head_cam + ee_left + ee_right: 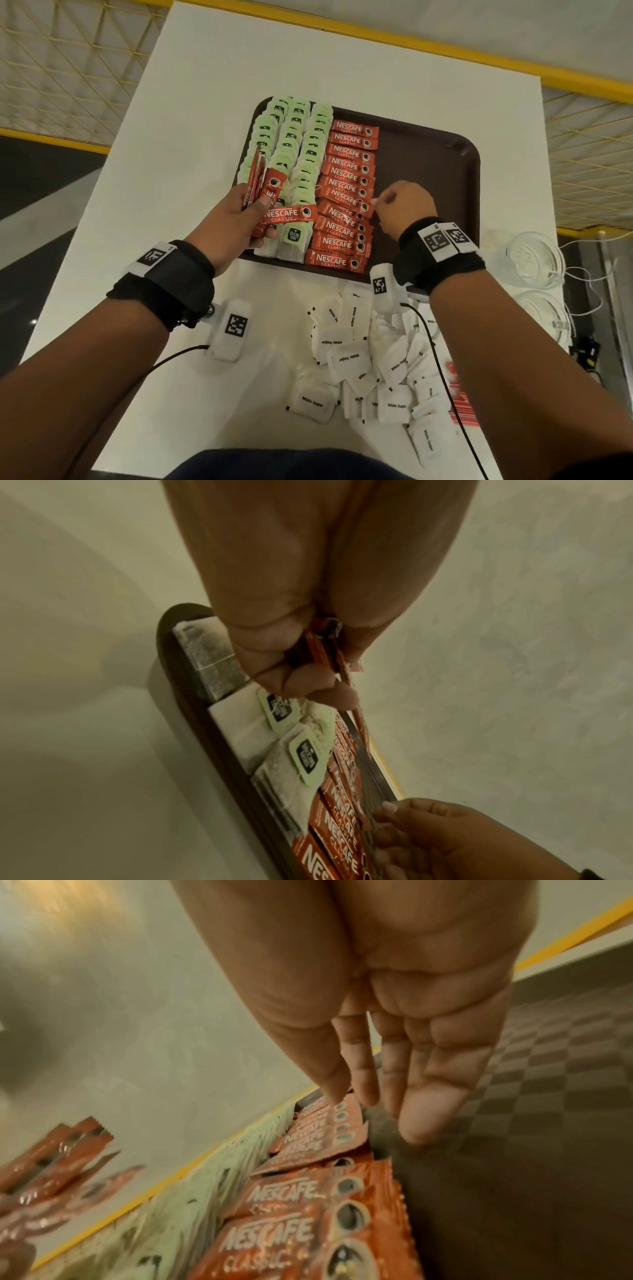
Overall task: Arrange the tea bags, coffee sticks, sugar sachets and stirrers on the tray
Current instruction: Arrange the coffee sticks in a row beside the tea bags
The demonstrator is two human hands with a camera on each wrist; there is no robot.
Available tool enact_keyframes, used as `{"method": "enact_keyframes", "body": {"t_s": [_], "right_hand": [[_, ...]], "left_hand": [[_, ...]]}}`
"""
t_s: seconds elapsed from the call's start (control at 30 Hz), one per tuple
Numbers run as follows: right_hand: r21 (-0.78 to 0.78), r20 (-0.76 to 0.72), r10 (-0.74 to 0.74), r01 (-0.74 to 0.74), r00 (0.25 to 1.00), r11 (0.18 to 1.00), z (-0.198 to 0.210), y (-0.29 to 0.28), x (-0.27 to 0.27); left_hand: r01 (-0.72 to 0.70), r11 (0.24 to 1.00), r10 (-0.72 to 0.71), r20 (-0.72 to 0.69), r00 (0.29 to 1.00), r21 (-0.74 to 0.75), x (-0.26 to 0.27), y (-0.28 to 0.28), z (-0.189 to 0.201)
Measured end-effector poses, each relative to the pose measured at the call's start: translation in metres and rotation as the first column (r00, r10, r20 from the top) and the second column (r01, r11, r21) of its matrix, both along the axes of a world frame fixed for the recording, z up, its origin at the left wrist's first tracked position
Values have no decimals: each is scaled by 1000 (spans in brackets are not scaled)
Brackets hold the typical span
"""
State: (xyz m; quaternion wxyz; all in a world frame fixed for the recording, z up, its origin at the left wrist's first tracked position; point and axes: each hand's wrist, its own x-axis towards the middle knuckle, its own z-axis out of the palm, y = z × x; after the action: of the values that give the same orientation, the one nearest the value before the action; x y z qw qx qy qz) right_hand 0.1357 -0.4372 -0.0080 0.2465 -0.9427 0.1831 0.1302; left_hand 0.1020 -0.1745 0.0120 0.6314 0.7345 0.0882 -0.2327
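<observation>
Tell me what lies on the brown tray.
On the tray lie three rows of tea bags and a column of coffee sticks. Both hands hide parts of them.

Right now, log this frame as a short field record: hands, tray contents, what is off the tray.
left hand: grips a bunch of coffee sticks above the tea bags
right hand: fingertips at the coffee stick column, grip unclear
tray: tea bag rows left, coffee column middle, right part bare
off tray: sugar sachets heaped on table
stirrers: not clearly identifiable

tea bags [291, 150] left of coffee sticks [346, 192]
</observation>
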Motion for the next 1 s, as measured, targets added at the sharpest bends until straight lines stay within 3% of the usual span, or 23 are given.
{"method": "enact_keyframes", "body": {"t_s": [0.2,0.33,0.53,0.6,0.7,0.77,0.9,1.0], "right_hand": [[52,-183,0,9,983,999,3,0,-6],[179,-93,-114,130,989,975,1,4,-9],[130,35,-58,53,998,990,12,5,-14],[208,44,24,-33,999,978,27,10,-17],[463,-27,172,-140,985,875,52,26,-23],[531,-41,213,-160,976,832,55,34,-23],[632,-30,110,-67,993,772,46,29,-18],[703,-52,-114,118,992,701,38,10,-10]], "left_hand": [[-9,1000,9,-8,1000,-8,-3,-1,2],[6,1000,-6,-7,1000,2,-5,-4,4],[43,999,-43,11,999,30,-5,-9,6],[61,998,-62,14,998,18,-3,-12,6],[90,996,-89,14,996,-20,1,-21,8],[113,993,-112,29,993,-25,3,-28,11],[102,995,-101,57,993,-4,10,-32,14],[27,999,-25,64,998,-19,15,-24,16]]}}
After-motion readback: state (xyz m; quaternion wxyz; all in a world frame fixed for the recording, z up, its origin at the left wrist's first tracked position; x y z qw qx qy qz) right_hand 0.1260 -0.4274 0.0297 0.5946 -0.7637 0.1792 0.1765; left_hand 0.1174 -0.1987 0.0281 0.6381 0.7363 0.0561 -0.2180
